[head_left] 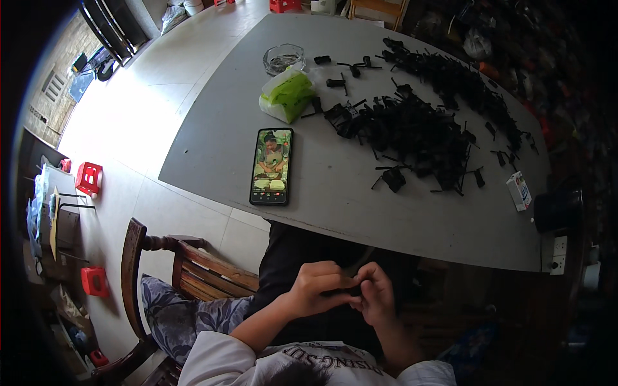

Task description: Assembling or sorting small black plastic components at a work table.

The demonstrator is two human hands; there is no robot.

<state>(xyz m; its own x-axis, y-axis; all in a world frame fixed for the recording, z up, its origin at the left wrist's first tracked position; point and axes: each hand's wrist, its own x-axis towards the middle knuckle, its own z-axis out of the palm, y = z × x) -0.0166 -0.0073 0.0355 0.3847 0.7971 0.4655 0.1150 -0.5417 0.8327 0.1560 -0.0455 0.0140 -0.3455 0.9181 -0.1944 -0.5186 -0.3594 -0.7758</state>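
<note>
Above my lap, short of the table's near edge, my left hand [320, 288] and my right hand [376, 294] meet at the fingertips. Both are closed in a pinch. Whatever lies between the fingers is too small and dark to name. Across the table from them lies a big heap of small black plastic parts [412, 132] with thin prongs. A second, longer row of similar black parts [450, 77] stretches along the right side. A phone [271, 166] with a lit screen rests on the table, left of the heap.
On the grey table [212, 148] are a glass ashtray [284, 59], a green and white plastic packet [286, 95] and a small white box [519, 191]. A dark cylindrical container [557, 211] stands at the right edge. A wooden chair [134, 270] with a patterned cushion [170, 315] is at left.
</note>
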